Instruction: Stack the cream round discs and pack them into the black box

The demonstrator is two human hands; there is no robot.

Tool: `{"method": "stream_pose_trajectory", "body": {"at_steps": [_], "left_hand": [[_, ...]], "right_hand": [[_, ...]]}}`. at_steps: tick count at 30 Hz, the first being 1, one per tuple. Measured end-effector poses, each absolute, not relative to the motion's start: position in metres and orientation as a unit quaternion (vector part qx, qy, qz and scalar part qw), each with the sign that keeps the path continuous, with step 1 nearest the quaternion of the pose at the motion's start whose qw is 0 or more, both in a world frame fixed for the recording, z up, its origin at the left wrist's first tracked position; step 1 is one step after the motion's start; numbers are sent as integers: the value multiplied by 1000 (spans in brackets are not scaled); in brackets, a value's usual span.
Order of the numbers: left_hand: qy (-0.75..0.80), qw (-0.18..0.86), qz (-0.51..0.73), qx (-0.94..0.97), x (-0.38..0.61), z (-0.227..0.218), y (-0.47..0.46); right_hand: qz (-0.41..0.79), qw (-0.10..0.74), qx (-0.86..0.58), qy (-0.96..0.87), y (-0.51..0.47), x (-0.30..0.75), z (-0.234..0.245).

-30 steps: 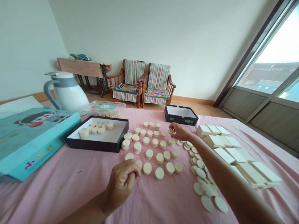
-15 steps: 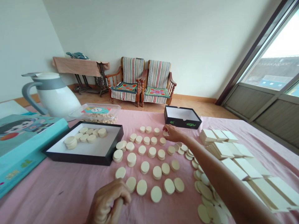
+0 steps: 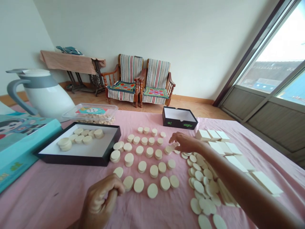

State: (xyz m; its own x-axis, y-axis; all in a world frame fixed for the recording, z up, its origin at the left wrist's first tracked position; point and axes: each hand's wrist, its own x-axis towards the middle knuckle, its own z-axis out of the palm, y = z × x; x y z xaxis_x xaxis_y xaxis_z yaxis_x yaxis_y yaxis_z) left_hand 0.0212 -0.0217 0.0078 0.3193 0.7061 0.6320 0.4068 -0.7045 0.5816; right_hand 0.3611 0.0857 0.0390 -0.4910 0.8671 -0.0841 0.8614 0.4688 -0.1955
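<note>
My left hand (image 3: 101,198) is curled closed near the table's front edge, and pale cream discs show between its fingers. It sits just left of the front row of small disc stacks (image 3: 150,152), which are set out in rows on the pink cloth (image 3: 59,190). My right hand (image 3: 184,143) reaches across to the right end of the rows, its fingertips pinched down on a cream disc (image 3: 175,145). A loose spread of flat discs (image 3: 202,178) lies under and beside my right forearm.
A black tray (image 3: 78,157) holding several discs lies at the left. Behind it are a clear plastic tub (image 3: 91,113), a white jug (image 3: 45,95) and a teal box (image 3: 21,133). A small black box (image 3: 179,122) stands at the back. Cream slabs (image 3: 228,149) lie to the right.
My right hand set a disc at the far row, then drew back toward the loose discs. My left hand stayed closed. The view shifted right and down.
</note>
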Motion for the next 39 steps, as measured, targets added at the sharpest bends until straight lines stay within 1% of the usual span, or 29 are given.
{"method": "stream_pose_trajectory", "body": {"at_steps": [3,6,13,19,24,32,39], "left_hand": [[351,158,468,795,21,7,-21],[354,159,463,797,20,5,-20],[356,161,463,796,18,5,-22],[352,161,470,793,18,5,-21],[346,155,470,797,20,5,-22],[350,155,476,792,19,4,-21],[355,158,473,791,19,4,-21]], "right_hand": [[69,-4,-530,-845,72,357,33],[54,2,-554,-831,67,352,26],[59,21,-548,-834,74,353,21],[45,70,-543,-835,105,351,31],[42,97,-535,-838,134,342,20],[60,102,-510,-852,149,334,4],[45,103,-525,-844,150,335,1]]}}
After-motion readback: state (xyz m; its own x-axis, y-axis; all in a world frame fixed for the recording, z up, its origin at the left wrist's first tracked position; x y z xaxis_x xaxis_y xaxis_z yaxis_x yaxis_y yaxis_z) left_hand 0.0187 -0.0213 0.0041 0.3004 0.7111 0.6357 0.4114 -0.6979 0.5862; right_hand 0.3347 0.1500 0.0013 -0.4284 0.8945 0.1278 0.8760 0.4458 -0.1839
